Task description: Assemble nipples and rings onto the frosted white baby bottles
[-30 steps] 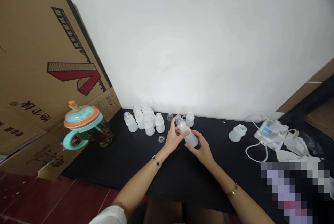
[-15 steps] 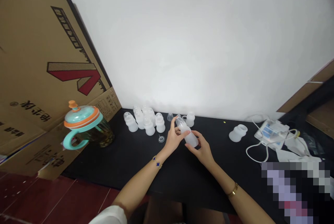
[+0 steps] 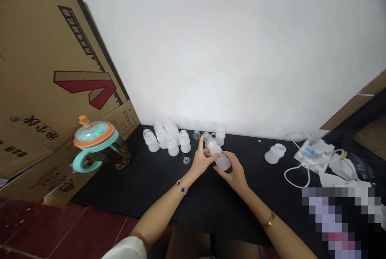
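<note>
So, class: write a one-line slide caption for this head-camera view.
Both hands, left hand and right hand, hold a frosted bottle above a black table, beside a cluster of bottles.

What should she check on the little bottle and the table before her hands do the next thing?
1. Left hand grips the top end of the bottle: ok.
2. Right hand holds its base: ok.
3. Bottle lifted off the black table, tilted: ok.
4. Top fully seated: cannot tell.
5. Finished bottles standing upright: ok.
6. Loose ring apart from the hands: ok.
</note>
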A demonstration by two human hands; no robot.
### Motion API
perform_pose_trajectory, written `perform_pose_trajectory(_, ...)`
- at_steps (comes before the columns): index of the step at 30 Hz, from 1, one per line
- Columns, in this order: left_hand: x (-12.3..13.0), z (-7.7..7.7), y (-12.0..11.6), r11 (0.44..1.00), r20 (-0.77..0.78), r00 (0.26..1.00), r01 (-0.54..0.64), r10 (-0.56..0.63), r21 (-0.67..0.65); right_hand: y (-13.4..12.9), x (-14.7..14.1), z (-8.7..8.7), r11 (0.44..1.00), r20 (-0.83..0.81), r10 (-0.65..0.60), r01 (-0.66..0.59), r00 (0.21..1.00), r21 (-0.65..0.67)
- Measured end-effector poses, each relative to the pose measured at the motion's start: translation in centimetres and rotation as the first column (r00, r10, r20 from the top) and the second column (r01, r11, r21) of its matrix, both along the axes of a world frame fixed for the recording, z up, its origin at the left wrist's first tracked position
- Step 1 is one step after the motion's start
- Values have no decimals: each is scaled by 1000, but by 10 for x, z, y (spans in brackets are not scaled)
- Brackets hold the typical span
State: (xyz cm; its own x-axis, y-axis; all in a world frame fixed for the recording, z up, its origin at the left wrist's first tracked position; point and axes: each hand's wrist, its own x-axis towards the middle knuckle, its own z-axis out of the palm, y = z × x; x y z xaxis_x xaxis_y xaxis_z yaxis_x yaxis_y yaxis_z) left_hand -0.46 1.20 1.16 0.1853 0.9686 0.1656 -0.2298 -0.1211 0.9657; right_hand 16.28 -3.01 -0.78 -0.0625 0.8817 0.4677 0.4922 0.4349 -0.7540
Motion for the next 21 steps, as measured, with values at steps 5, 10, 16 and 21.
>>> perform_pose_trajectory(5, 1, 1, 0, 1000, 4, 1000, -1, 1, 0, 0, 0, -1, 1000, 5, 10, -10, 1000, 9)
perform_pose_trajectory(10, 1, 0, 0, 1000, 2, 1000, -13, 13, -2, 0, 0, -1, 1000, -5, 6, -6, 1000, -2)
perform_pose_trajectory(16, 1, -1, 0, 999, -35, 999, -41, 41, 20, 1, 0, -1, 1000, -29, 21, -21, 999, -6)
perform_pose_trajectory(21, 0, -4, 1, 998, -57, 997, -40, 43, 46, 1, 0, -2, 1000, -16, 24, -24, 1000, -6)
